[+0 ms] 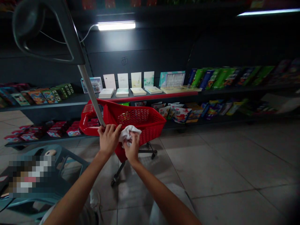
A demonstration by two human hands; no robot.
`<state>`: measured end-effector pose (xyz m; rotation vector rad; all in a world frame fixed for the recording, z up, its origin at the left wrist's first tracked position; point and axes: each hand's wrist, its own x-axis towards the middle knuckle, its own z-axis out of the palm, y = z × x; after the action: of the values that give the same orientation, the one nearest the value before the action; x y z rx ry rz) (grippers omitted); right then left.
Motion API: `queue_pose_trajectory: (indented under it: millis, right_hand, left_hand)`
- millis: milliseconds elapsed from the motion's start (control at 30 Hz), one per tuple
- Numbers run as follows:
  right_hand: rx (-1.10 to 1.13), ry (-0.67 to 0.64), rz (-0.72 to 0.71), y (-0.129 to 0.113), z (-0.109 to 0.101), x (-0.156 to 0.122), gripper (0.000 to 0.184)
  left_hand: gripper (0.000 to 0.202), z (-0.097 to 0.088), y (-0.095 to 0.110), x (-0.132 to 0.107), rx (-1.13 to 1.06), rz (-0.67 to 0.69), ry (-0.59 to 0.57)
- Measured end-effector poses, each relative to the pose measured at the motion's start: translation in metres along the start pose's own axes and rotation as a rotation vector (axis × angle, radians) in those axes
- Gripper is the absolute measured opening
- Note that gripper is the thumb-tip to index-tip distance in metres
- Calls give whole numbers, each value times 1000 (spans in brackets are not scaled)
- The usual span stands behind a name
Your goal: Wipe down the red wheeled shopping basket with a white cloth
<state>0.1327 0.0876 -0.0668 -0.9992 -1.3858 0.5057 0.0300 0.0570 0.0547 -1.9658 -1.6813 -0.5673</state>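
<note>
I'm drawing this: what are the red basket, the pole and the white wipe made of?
Red basket: shiny plastic, probably, with neat moulded holes. Pole: likely metal, smooth and silvery. White wipe: soft-looking, matt cloth or paper; its crumpled folds fit both.

The basket (153, 128) stands over there before the upper shelf (53, 103), a cloth (128, 129) at its near rim. Along that shelf's middle, books (122, 92) line the front edge, cards (136, 80) upright behind; boxes (37, 97) lie leftward, bags (221, 77) rightward. The lower shelf (236, 118) holds pouches (180, 115) right of the basket. Left, nearer me, sits a stool (59, 156).
</note>
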Motion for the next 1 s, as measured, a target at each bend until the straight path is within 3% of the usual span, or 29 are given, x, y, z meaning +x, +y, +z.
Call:
queue_pose_trajectory:
  millis: [100, 233, 433, 600, 767, 867, 1000]
  right_hand:
    - [10, -136, -136, -6, 6, -8, 50]
    - [-116, -231, -174, 10, 10, -15, 44]
    - [-208, -387, -270, 35, -1, -15, 35]
    - [-320, -538, -453, 44, -9, -16, 24]
    - [-530, -781, -665, 81, -11, -34, 20]
    - [-624, -933, -682, 105, -16, -49, 18]
    - [-638, -868, -678, 100, -19, -46, 21]
  left_hand:
    - [46, -3, 0, 0, -17, 38, -19]
    - [45, -3, 1, 1, -15, 31, -15]
    - [46, -1, 3, 4, -23, -13, -5]
    - [46, -1, 5, 4, -41, -36, 0]
    - [47, 5, 4, 2, -39, -36, 26]
    - [46, 12, 1, 2, -19, -25, 55]
    - [43, 17, -1, 1, -12, -18, 80]
